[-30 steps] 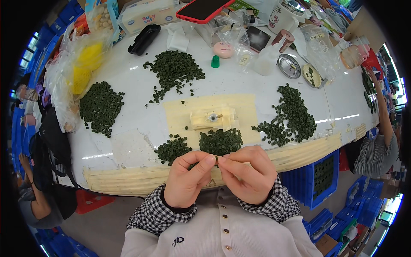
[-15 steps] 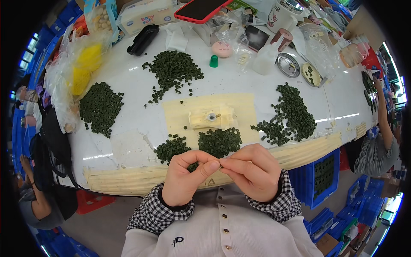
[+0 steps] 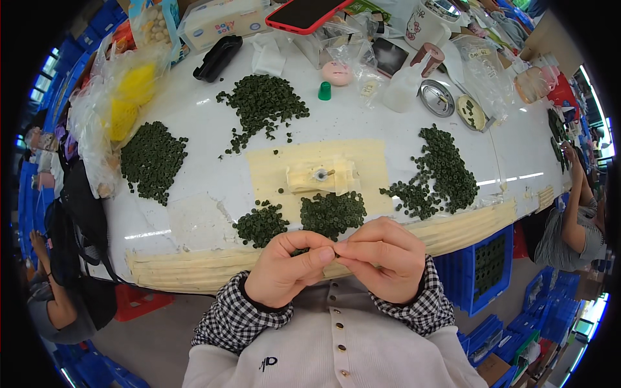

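My left hand [image 3: 288, 268] and my right hand [image 3: 383, 262] meet at the fingertips above the table's front edge. Both are closed in a pinch on one tiny dark part, mostly hidden by the fingers. Just beyond them lie two heaps of small dark green round pieces, a middle heap [image 3: 333, 215] and a left one [image 3: 261, 224]. Behind these a tape-wrapped block [image 3: 320, 177] with a small metal pin on top sits on a yellowish taped patch [image 3: 272, 169]. Neither hand touches the block.
More dark green pieces form a right heap [image 3: 446, 169], a far heap [image 3: 264, 103] and a far-left heap [image 3: 153, 163]. A green thimble-shaped cap [image 3: 324, 91], round tin [image 3: 436, 98], red-cased phone [image 3: 307, 14] and mug [image 3: 427, 26] stand farther back. Other people sit at both sides.
My hands stay pinched together in nearly the same place, with only a slight shift of the fingers. The co-worker's arm at the right has moved nearer.
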A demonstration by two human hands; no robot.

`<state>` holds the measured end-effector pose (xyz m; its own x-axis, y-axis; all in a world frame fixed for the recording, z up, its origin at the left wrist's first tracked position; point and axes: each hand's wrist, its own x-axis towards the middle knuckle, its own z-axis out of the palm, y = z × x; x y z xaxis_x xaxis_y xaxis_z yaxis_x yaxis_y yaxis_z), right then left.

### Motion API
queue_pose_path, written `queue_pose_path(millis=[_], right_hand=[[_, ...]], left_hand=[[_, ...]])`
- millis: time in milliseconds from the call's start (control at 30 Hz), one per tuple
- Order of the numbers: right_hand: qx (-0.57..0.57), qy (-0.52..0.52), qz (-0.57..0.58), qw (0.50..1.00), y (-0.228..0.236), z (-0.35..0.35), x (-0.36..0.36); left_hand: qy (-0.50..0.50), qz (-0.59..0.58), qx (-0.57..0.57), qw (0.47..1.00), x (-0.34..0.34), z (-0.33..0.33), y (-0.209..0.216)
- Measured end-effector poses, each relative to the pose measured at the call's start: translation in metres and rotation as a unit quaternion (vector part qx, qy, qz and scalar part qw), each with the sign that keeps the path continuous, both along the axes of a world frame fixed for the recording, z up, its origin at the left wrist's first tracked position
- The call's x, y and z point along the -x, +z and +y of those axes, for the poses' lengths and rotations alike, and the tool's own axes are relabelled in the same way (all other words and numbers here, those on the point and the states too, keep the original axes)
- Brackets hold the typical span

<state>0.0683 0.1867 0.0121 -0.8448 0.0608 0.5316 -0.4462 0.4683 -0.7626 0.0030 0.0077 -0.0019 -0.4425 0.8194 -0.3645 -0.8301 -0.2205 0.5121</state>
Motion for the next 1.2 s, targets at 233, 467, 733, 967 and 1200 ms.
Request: queue_pose_path(millis=[233,467,733,967,1200], right_hand=[[0.071,0.019,-0.037,0.997,-0.001,-0.002,-0.002],[0.092,0.027,-0.08,0.992,0.001,0.0,-0.003],[0.009,0.01,-0.038,0.999,0.003,0.0,-0.003],[-0.035,-0.015,-0.019,0.999,0.006,-0.001,-0.003],[-0.047,-0.002,-0.037,0.998,0.006,0.004,-0.003]], left_hand=[[0.0,-0.014,0.001,1.0,0.001,-0.001,0.002],[0.011,-0.017,0.01,1.0,0.0,-0.002,0.002],[0.025,-0.006,0.034,0.999,-0.001,-0.003,0.003],[0.036,0.001,0.043,0.998,-0.004,-0.001,0.003],[0.041,0.22,0.161,0.961,-0.004,-0.001,0.012]])
